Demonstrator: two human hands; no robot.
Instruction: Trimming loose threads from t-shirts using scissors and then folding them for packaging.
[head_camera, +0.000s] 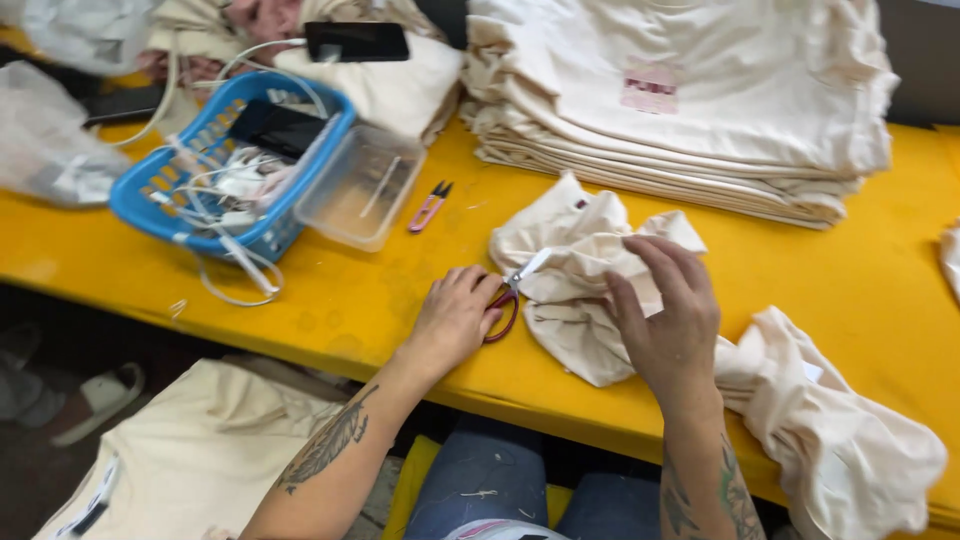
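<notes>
My left hand (455, 318) rests on the yellow table (340, 290) and grips a pair of red-handled scissors (508, 300), their blades pointing up into a crumpled cream garment (570, 260). My right hand (668, 318) pinches a fold of that same garment, just right of the blades. The garment trails off the table's front edge at the right (840, 450).
A tall stack of folded cream garments (680, 100) lies at the back. A blue basket (225, 165) with cables, a clear plastic box (360, 187) and small pink snips (428, 207) sit to the left. Two phones (355, 41) lie behind. More cream cloth (200, 450) lies below the table.
</notes>
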